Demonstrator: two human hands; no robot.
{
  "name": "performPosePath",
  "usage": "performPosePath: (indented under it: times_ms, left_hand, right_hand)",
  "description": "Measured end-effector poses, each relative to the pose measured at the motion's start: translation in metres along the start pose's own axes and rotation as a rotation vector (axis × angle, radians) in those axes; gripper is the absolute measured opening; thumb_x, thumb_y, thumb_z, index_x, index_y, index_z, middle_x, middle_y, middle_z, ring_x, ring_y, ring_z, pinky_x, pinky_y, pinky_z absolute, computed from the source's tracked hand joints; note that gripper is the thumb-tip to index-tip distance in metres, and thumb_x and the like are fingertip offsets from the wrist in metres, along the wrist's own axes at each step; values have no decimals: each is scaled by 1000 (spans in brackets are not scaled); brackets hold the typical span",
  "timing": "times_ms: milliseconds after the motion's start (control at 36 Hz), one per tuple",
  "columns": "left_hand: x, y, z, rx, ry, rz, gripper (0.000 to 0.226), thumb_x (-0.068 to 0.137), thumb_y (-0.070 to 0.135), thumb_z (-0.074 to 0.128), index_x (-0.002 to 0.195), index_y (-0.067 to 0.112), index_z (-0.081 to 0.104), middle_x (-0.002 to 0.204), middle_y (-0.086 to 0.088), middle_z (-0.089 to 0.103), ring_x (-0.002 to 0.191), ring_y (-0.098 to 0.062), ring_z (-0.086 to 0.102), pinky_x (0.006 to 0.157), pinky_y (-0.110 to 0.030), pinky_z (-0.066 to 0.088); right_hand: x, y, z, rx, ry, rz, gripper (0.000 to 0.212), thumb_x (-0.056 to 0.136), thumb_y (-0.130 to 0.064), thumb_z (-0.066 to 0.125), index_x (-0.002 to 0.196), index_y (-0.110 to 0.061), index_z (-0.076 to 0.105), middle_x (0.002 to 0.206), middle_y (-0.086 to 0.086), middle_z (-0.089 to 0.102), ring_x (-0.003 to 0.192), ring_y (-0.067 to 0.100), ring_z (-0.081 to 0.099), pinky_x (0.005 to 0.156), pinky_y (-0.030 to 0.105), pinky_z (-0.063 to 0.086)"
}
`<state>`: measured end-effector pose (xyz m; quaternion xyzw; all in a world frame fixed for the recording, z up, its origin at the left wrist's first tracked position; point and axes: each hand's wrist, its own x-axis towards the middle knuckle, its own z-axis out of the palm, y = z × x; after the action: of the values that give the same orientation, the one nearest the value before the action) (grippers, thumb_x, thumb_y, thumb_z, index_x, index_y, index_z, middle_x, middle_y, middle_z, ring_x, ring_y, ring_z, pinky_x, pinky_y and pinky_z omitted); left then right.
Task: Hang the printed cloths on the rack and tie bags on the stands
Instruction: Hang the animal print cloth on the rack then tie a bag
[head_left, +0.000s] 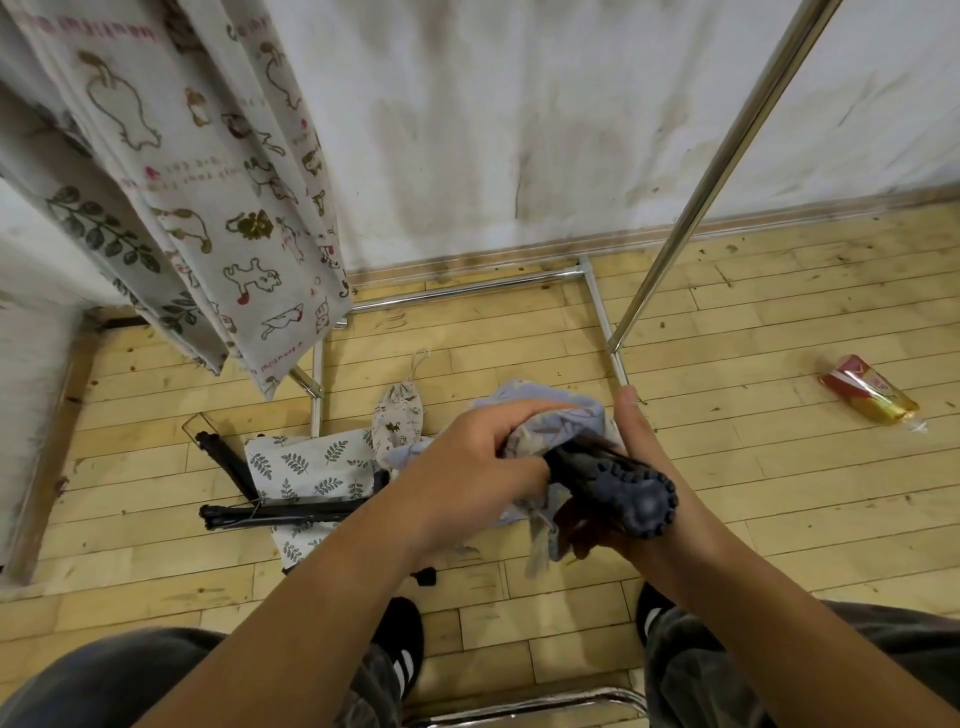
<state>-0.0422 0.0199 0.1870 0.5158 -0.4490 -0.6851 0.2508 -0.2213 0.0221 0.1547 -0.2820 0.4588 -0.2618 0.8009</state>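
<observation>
— Hands first: gripping a bunched pale-blue bag (561, 421) with the left hand (467, 467) at centre frame, fingers curled tight over the cloth. Cradling a black stand (613, 480) from below with the right hand (641, 447), thumb upright, fingers curled beneath.

— Looks like wrapping bag round stand, not yet tied. And the hanging part?

— Look to the upper left: printed cloths (197, 182) draped from the rack (724, 156), reaching down near its base rail. Probably done, judging by that.

— On with the tying, then. Keep the right hand steady under the stand, close to its knobbed end. Pull the cloth snug with the left before knotting; otherwise expect slipping on that smooth black tube.

— Cannot make out any cord or knot; hidden beneath the left hand, perhaps.

— Find the cord ends first. Cross tight, cinch hard, and test with a gentle tug before letting go.

— Worth noting at lower left of centre, on the floor: a second black stand (275, 514) lying flat across a leaf-print bag (311, 467). Just beside, toward the middle, a small cat-print pouch (397, 415) with its drawstring (420, 364) lying loose.

— Leave alone for now. Finish this knot, set down carefully, then reach for the next pair.
</observation>
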Motion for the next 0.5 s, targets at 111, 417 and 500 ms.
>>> performPosePath:
  times_ms: [111, 417, 500]
  left_hand:
    - [-1, -2, 3, 275, -41, 153, 56, 87, 7, 81, 134, 31, 62, 121, 20, 68, 109, 2, 67, 91, -17, 54]
    - [-2, -16, 15, 672, 175, 411, 59, 67, 30, 92, 119, 33, 65, 101, 20, 45, 100, 2, 52, 84, -5, 41]
    - [-1, -12, 11, 649, 279, 293, 48, 62, 40, 85, 103, 45, 60, 102, 24, 45, 100, 7, 50, 83, -5, 44]
  right_hand:
    - [1, 0, -1, -11, 34, 1, 79, 91, -72, 21, 122, -18, 69, 111, 11, 78, 90, 22, 77, 65, 33, 61]
    - [1, 4, 2, -106, 53, 51, 80, 91, -80, 21, 129, -28, 69, 122, 7, 75, 116, 28, 71, 108, 61, 47]
    - [-1, 1, 7, -207, 63, 57, 80, 85, -85, 14, 110, -41, 77, 114, 2, 78, 110, 21, 73, 100, 49, 54]
